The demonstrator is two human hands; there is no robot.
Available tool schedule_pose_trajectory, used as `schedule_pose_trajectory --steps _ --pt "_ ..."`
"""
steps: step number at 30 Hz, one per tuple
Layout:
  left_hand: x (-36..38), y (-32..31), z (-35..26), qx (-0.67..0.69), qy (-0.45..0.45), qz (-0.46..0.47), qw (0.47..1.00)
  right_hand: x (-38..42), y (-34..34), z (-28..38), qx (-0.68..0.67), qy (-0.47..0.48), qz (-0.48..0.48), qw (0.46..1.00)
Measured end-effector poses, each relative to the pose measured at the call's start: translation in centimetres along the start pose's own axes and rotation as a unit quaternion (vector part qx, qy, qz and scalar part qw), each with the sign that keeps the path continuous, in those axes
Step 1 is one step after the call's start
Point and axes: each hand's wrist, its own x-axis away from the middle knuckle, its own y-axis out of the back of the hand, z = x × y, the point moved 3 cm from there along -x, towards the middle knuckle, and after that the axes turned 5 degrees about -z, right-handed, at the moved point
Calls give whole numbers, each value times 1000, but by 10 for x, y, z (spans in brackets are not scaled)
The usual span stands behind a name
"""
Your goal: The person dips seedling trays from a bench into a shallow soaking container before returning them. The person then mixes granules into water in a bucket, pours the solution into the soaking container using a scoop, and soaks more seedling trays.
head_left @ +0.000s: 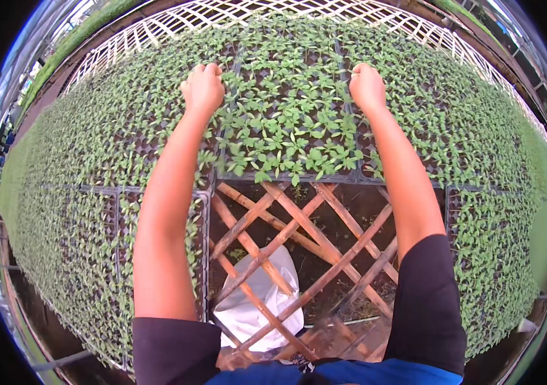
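Observation:
Both arms reach forward over black trays of green seedlings (286, 122). My left hand (203, 88) is closed at the left edge of the middle tray, near its dark rim. My right hand (368, 87) is closed too, beside that tray's right edge. The two hands are level with each other, with the seedlings between them. What either hand grips, if anything, is hidden by the fingers and leaves. The front rim (286, 177) of the tray lies along the far side of the lattice.
Crossed wooden slats (299, 221) form a lattice in front of me, with dark ground below. Under it lies a white item (264, 308), perhaps a bag. More seedling trays (87, 224) spread left and right. Pale lattice (184, 20) borders the far side.

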Motion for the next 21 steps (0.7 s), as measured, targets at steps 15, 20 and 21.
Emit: schedule_pose_trajectory --steps 15,20,21 --pt "600 380 276 -73 409 -229 881 422 185 40 -354 -298 266 846" --pt "780 354 227 417 751 -235 455 469 190 115 -356 -227 348 837" --pt "765 353 200 446 767 -180 426 474 191 125 -375 -215 345 833"
